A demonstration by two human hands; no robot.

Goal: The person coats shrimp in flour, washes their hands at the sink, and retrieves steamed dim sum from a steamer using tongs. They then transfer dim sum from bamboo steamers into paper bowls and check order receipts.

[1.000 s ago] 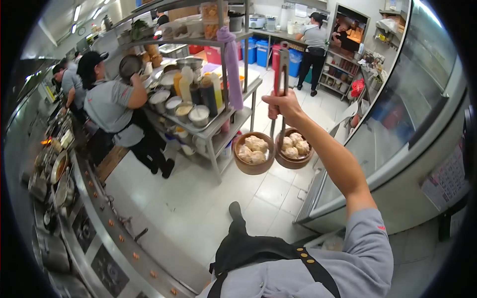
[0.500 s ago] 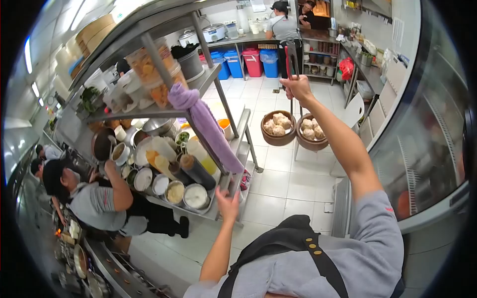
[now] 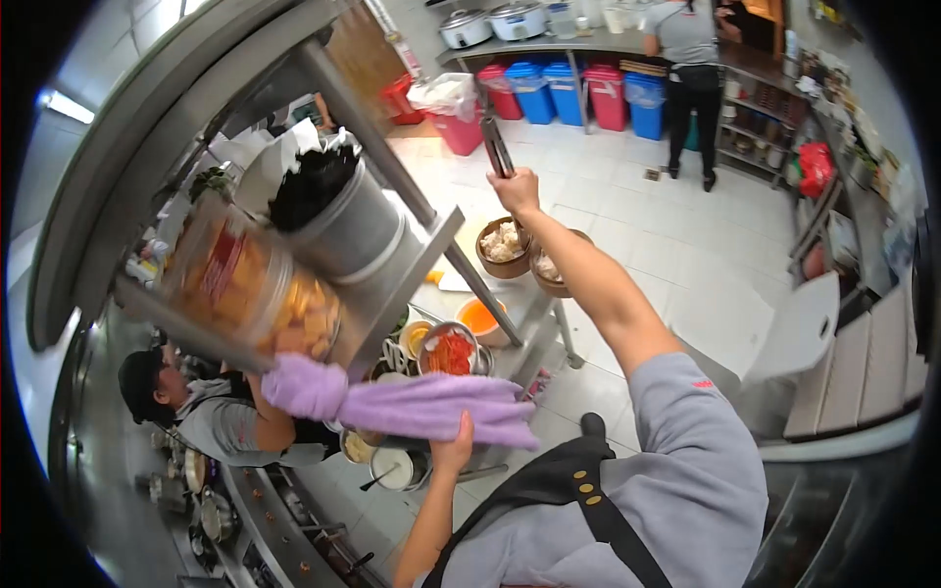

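High in front, my right hand (image 3: 517, 192) is closed round metal tongs (image 3: 497, 147). Two round steamer baskets of dumplings hang beneath it: one basket (image 3: 503, 248) shows whole, the other (image 3: 551, 269) is partly behind my forearm. My left hand (image 3: 453, 449) is at the lower edge of a purple towel (image 3: 421, 402) knotted on the shelf post. The thumb points up, and the towel hides most of the fingers.
A metal rack (image 3: 431, 245) on the left holds a pot (image 3: 343, 220) and food tubs (image 3: 250, 284). A co-worker (image 3: 230, 421) stands beyond it, another person (image 3: 691, 78) at the back counter. A white chair (image 3: 799, 323) stands at right.
The view has turned and come closer to the rack. My left hand came into view and moved to the towel. The tongs and baskets have shifted left in view, still held.
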